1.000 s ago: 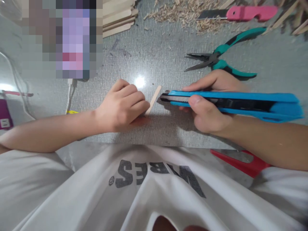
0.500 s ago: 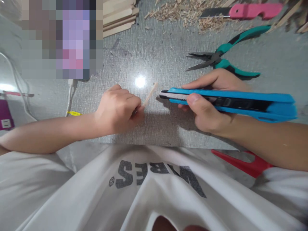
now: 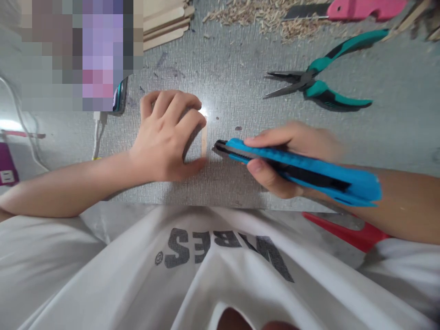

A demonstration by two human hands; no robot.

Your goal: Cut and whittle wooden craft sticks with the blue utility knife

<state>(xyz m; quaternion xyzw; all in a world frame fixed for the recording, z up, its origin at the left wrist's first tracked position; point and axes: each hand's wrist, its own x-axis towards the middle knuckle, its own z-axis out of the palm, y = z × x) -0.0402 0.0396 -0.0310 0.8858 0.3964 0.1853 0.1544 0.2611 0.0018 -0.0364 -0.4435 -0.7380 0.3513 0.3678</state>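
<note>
A short, thin wooden stick (image 3: 204, 140) lies upright in the picture on the grey textured table. My left hand (image 3: 167, 135) is arched beside it, the index fingertip at its far end and the thumb at its near end, holding it between them. The other left fingers are spread and curled on the table. My right hand (image 3: 287, 158), slightly blurred, grips a blue utility knife (image 3: 309, 172) with fingers and thumb along the front of its body. The knife's tip points left, a small gap from the stick.
Needle-nose pliers (image 3: 309, 82) with green handles lie spread beyond my right hand. Behind them are a pink-handled cutter (image 3: 364, 9) and wood shavings (image 3: 261, 20). Flat wooden sticks (image 3: 168, 27) are stacked at the back. A white cable (image 3: 96, 133) runs at left; a red object (image 3: 364, 233) sits below the table edge.
My left hand has gone from a closed pinch to a wide span over the stick, which turned from slanted to nearly straight. The knife moved left and nearer me, its rear end swinging down.
</note>
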